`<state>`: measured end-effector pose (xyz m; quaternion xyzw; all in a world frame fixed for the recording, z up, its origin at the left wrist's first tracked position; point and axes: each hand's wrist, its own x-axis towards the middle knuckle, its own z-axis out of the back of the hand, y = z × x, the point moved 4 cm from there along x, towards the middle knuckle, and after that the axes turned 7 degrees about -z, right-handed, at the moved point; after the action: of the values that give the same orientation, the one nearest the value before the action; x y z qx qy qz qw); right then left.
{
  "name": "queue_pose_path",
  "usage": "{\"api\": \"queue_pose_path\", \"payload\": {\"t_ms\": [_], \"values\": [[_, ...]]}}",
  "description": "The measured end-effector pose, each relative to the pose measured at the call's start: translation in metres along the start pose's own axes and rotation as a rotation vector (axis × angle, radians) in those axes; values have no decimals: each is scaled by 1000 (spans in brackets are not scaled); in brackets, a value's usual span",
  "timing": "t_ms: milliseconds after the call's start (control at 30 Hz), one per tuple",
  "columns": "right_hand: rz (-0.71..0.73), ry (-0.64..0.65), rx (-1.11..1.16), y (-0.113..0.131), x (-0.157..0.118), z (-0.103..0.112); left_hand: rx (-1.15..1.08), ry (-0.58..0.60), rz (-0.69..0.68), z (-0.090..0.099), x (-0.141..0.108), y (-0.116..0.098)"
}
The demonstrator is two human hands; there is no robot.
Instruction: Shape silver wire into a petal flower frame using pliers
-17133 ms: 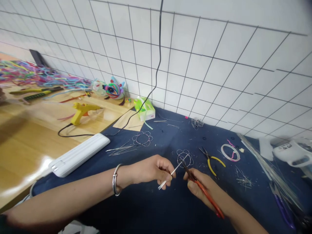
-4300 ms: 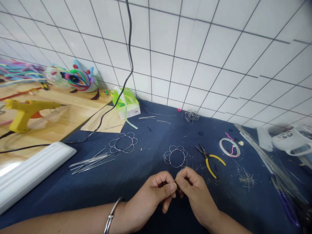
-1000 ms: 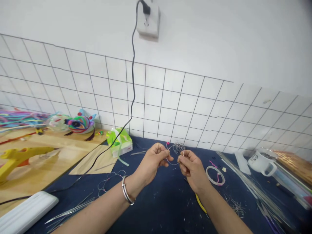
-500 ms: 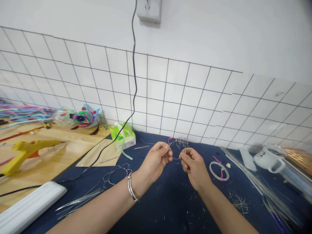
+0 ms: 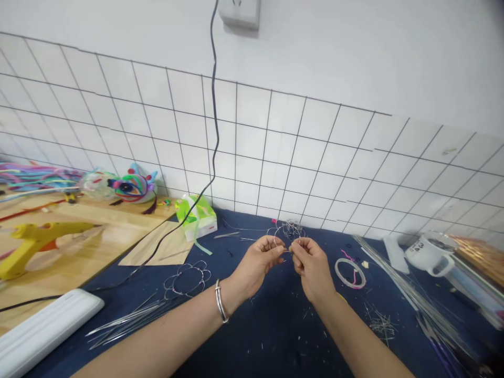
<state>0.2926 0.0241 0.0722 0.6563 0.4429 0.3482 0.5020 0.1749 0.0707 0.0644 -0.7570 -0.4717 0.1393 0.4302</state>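
Note:
My left hand (image 5: pixel 255 265) pinches a thin bent wire (image 5: pixel 279 227) between thumb and fingertips. Close beside it, my right hand (image 5: pixel 313 265) is closed on the same wire, which curves in small loops above the fingers. Its lower part is mostly hidden by my fingers. Behind the hands, a tangle of fine wire (image 5: pixel 293 229) rests near the wall and partly blends with the held piece. On the cloth left of my left wrist lies a flower-shaped wire ring (image 5: pixel 188 279) with rounded loops and small pinkish spots.
Straight wires (image 5: pixel 126 320) lie at left, with a longer wire bundle (image 5: pixel 401 283) at right. Around stand a yellow glue gun (image 5: pixel 39 241), tissue pack (image 5: pixel 199 218), tape-like ring (image 5: pixel 337 273), wire offcuts (image 5: pixel 381 324), scissors (image 5: pixel 439 346) and white mug (image 5: pixel 427 254). A black cable (image 5: pixel 216 131) hangs down.
My hands have come closer together, the left moving slightly right, with the wire still between them. The whole view has shifted slightly.

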Motion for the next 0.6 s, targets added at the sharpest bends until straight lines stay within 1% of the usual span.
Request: {"api": "queue_pose_path", "payload": {"t_ms": [100,167,333,467,600], "values": [[3,-19,-7,-6,3,3,38,-2,47,6,-1,14],[4,-28,-12,-10,5,5,48,-17,59,9,-1,19],[2,-36,-37,-17,7,6,69,-85,53,16,1,24],[0,-39,-64,-22,8,6,47,-98,53,19,1,26],[-3,-38,-91,-27,9,6,72,-107,34,23,2,26]]}}
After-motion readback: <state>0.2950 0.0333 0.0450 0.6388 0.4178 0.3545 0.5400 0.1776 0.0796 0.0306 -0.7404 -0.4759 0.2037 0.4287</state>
